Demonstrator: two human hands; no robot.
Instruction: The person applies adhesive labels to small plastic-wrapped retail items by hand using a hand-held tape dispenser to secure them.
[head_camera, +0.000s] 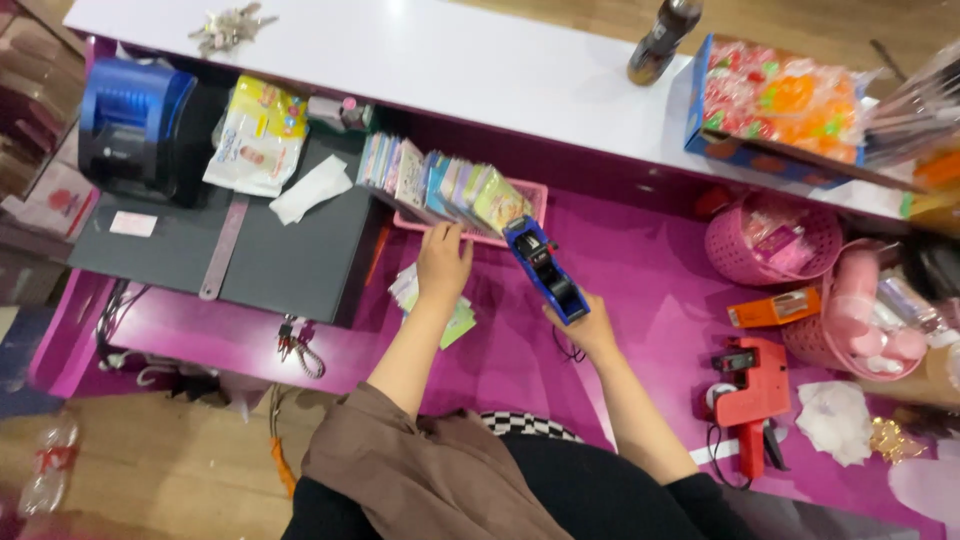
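Centre of frame: one shallow pink plastic tray (530, 192) on the magenta counter top (640, 270), filled with a row of small pastel packets (440, 185) standing on edge; their number is too tight to count.
Left hand: left hand (443, 262), just below the tray, fingertips touching its front edge and the nearest packets; fingers bent, clenched on nothing that I can see.
Right hand: right hand (585, 325), lower centre, grasping one blue and black handheld price-label gun (545, 270), whose nose points up at the tray's right end.
Under left wrist: a few loose pale green and white packets (455, 322) lying flat on the counter.
Right of frame: one red price-label gun (750, 395) lying on the counter, one orange box cutter (773, 307) above it, two pink round baskets (770, 240).
Left of frame: one blue and black receipt printer (135, 125) on a dark grey desk surface (290, 260).
Top of frame: one white shelf (450, 55) with one bunch of keys (228, 27) and one dark bottle (662, 40).
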